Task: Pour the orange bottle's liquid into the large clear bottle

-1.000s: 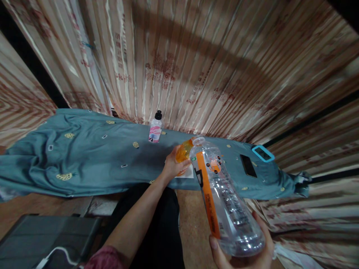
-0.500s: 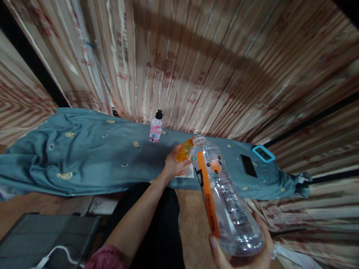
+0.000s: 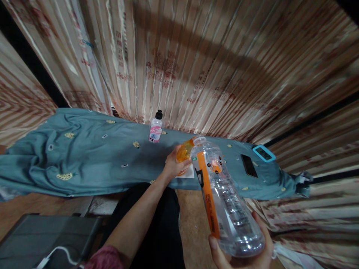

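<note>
My left hand (image 3: 174, 163) is wrapped round a smaller bottle (image 3: 185, 150) that looks orange-yellow. Closed on the base of a large clear plastic bottle (image 3: 228, 198) with an orange and white label, my right hand (image 3: 241, 254) keeps it tilted, neck up and to the left. The large bottle's mouth lies right by the top of the orange bottle; whether the two touch I cannot tell. Part of a white sheet (image 3: 189, 172) shows beneath the orange bottle. No liquid is visible inside the large bottle.
A small bottle with a black cap (image 3: 156, 128) stands at the back of the green cloth-covered table (image 3: 92, 157). On the right lie a dark phone (image 3: 248, 166) and a blue-framed device (image 3: 263, 153). A pleated curtain (image 3: 179, 67) hangs behind. A white cable (image 3: 57, 249) rests on a grey surface at lower left.
</note>
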`<action>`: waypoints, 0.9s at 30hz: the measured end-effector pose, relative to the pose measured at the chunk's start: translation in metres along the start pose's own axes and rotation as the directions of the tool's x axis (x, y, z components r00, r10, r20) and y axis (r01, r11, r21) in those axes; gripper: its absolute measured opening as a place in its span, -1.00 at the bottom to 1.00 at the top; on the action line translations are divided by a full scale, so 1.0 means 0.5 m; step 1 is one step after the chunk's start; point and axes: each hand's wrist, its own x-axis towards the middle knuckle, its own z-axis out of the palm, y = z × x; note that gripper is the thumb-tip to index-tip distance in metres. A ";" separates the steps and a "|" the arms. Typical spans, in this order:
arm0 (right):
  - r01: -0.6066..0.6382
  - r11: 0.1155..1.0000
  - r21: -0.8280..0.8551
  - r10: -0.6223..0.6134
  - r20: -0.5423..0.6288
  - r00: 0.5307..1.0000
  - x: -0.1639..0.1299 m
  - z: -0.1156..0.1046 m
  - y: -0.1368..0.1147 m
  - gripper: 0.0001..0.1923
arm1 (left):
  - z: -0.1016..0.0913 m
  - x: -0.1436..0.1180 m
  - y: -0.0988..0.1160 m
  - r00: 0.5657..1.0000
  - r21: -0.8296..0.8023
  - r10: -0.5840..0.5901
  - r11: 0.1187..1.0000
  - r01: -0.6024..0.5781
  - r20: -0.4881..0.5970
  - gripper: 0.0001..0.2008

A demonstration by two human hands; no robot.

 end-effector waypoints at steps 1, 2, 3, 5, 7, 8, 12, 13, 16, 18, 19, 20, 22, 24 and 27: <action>0.006 1.000 -0.009 -0.006 0.009 1.000 0.000 -0.001 0.001 0.17 | 0.000 0.000 0.001 1.000 0.002 0.000 1.000 0.000 0.001 -0.51; 0.005 1.000 -0.017 -0.005 0.021 1.000 0.000 -0.002 0.003 0.17 | -0.001 0.000 0.001 1.000 0.004 -0.002 1.000 0.002 0.001 -0.50; 0.001 1.000 -0.027 0.000 0.031 1.000 -0.001 -0.004 0.005 0.17 | -0.001 -0.001 0.002 1.000 0.004 -0.006 1.000 0.006 -0.001 -0.49; -0.005 0.999 -0.048 0.007 0.041 0.999 -0.001 -0.007 0.010 0.17 | -0.001 -0.001 0.003 1.000 -0.004 -0.019 1.000 0.019 -0.006 -0.47; 0.018 0.998 -0.057 -0.016 0.032 0.999 0.000 -0.008 0.014 0.16 | 0.000 0.000 0.003 1.000 -0.015 -0.025 1.000 0.024 -0.008 -0.46; 0.034 0.998 -0.057 -0.033 0.027 0.999 0.000 -0.008 0.015 0.15 | 0.000 0.000 0.004 1.000 -0.018 -0.022 1.000 0.022 -0.008 -0.46; 0.078 0.995 -0.062 -0.077 0.022 0.997 0.002 -0.006 0.013 0.13 | 0.000 0.000 0.006 1.000 -0.018 -0.012 1.000 0.011 -0.022 -0.48; 0.077 0.995 -0.068 -0.076 0.020 0.997 0.002 -0.005 0.011 0.14 | 0.000 0.000 0.008 1.000 -0.017 -0.013 1.000 0.013 -0.024 -0.48; 0.023 0.998 -0.051 -0.023 0.003 1.000 -0.001 -0.001 0.003 0.15 | -0.003 -0.002 0.012 1.000 -0.002 -0.016 1.000 0.016 -0.017 -0.49; -0.018 1.000 -0.015 0.018 -0.008 1.000 -0.002 0.001 -0.002 0.16 | -0.005 -0.003 0.015 1.000 0.010 -0.019 1.000 0.019 -0.010 -0.50; -0.031 1.000 0.000 0.031 -0.011 0.999 -0.003 0.002 -0.004 0.17 | -0.006 -0.003 0.016 1.000 0.017 -0.025 1.000 0.025 -0.009 -0.50; -0.038 0.999 0.010 0.038 -0.012 0.999 -0.004 0.003 -0.006 0.17 | -0.007 -0.003 0.017 0.999 0.023 -0.032 0.999 0.032 -0.009 -0.49; -0.040 0.999 0.008 0.040 -0.015 0.999 -0.005 0.003 -0.008 0.18 | -0.007 -0.003 0.018 0.999 0.028 -0.047 0.998 0.048 -0.017 -0.48; -0.044 0.999 -0.006 0.044 -0.016 0.999 -0.006 0.001 -0.007 0.19 | -0.006 -0.004 0.019 0.998 0.018 -0.056 0.998 0.057 -0.019 -0.48; -0.050 0.998 -0.029 0.050 0.004 0.999 -0.009 -0.002 -0.006 0.18 | -0.004 -0.004 0.018 0.998 0.016 -0.055 0.998 0.055 -0.010 -0.47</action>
